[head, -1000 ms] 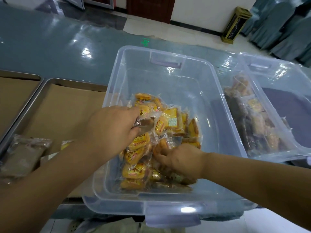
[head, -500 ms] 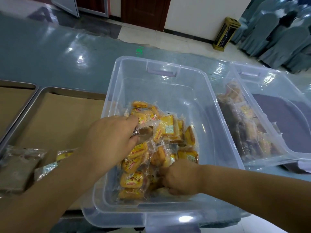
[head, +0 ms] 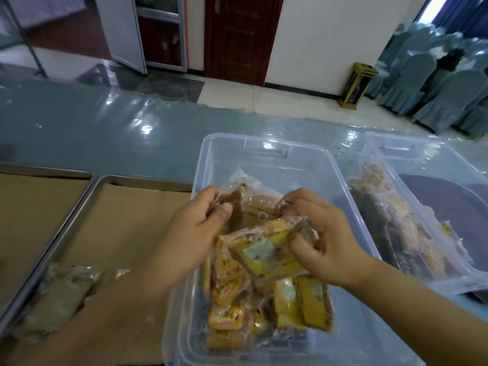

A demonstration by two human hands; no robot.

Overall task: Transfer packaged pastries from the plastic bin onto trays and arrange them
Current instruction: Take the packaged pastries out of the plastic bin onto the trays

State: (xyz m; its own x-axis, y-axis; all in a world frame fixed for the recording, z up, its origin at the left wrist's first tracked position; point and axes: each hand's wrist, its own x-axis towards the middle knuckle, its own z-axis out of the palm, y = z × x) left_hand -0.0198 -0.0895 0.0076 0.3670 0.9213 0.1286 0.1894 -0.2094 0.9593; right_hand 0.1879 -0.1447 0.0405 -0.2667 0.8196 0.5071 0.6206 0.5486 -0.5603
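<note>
A clear plastic bin [head: 269, 165] stands in front of me with a heap of yellow packaged pastries [head: 229, 299] in its near half. Both hands are raised above the heap. My left hand [head: 192, 233] is closed on a brown pastry in clear wrap [head: 237, 204]. My right hand [head: 324, 233] grips a bunch of wrapped pastries, with a yellow packet [head: 266, 252] hanging in front of it. To the left lies a metal tray [head: 87, 196] lined with brown paper, with a few wrapped brown pastries [head: 60, 291] at its near end.
A second clear bin [head: 433, 159] with more wrapped pastries [head: 396, 223] stands at the right, close beside the first. Another paper-lined tray [head: 31, 207] lies at the far left. The table has a shiny teal cover [head: 105, 133]. Covered chairs [head: 435, 85] stand far right.
Both hands have risen out of the heap, each with wrapped pastries in it. The camera has tilted up, so the bin sits lower in the frame.
</note>
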